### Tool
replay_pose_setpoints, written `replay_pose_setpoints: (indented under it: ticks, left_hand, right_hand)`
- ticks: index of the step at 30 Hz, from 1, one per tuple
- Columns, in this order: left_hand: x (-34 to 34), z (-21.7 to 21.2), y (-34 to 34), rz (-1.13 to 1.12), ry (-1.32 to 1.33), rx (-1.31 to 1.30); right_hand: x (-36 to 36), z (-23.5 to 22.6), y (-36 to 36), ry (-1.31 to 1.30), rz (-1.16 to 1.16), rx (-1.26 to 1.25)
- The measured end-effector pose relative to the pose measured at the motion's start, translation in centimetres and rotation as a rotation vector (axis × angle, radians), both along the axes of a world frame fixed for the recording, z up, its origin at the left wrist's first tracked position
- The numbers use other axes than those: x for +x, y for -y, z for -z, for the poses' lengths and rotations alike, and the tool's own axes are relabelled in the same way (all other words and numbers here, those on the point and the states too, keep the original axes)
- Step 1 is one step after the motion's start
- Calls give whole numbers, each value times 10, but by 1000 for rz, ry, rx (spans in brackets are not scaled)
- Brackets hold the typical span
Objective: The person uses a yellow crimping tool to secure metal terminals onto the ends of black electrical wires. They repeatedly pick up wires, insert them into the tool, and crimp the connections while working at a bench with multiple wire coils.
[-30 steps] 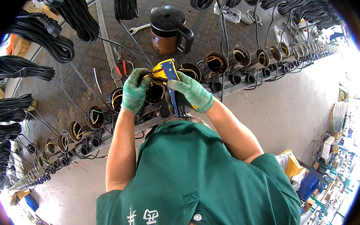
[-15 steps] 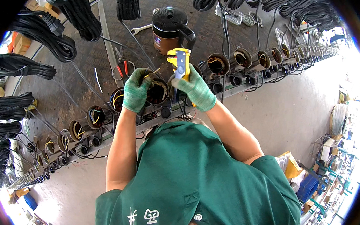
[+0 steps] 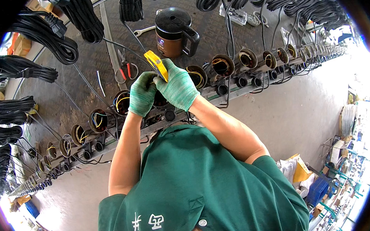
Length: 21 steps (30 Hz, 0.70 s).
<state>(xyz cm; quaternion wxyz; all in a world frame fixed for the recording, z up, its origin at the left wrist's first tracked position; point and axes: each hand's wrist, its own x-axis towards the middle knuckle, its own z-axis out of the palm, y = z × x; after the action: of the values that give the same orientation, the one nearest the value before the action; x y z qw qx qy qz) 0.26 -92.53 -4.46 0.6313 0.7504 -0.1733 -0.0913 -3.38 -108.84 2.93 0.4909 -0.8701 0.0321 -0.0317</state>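
Both my hands wear green knit gloves and meet above a round metal tube (image 3: pixel 160 101) whose dark mouth shows between them. In my right hand (image 3: pixel 177 86) is a yellow wire stripper (image 3: pixel 156 65), tilted up and to the left. My left hand (image 3: pixel 142 95) is closed in a pinch against the tool's near end. The thin yellowish wire it held half a second ago is now hidden behind the fingers and the tool. Just right of my right hand, another tube (image 3: pixel 196 76) has yellow wires in its mouth.
A row of similar tubes (image 3: pixel 223 65) runs along the bench edge both ways. Black cable bundles (image 3: pixel 44 37) hang around the far side. On the bench are a brown lidded mug (image 3: pixel 169 44), red-handled scissors (image 3: pixel 128 72), a wrench (image 3: pixel 145 30) and a clear plastic box (image 3: pixel 234 16).
My right hand has moved left with the wire stripper, which has turned to point up-left and now meets my left hand. The left hand has barely shifted; its wire has gone out of sight.
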Motion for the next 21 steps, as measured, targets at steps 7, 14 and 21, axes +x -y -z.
replay_pose_setpoints:
  ticks: [7,14,21]
  left_hand:
    - [-7,3,7,-91,196,73]
    - [-3,17,2,-76,108,-40]
    - [-3,5,1,-48,53,-105]
  right_hand:
    - [4,36,9,32,73,409]
    - [9,53,3,31,75,547]
    - [5,44,12,-10,255,699]
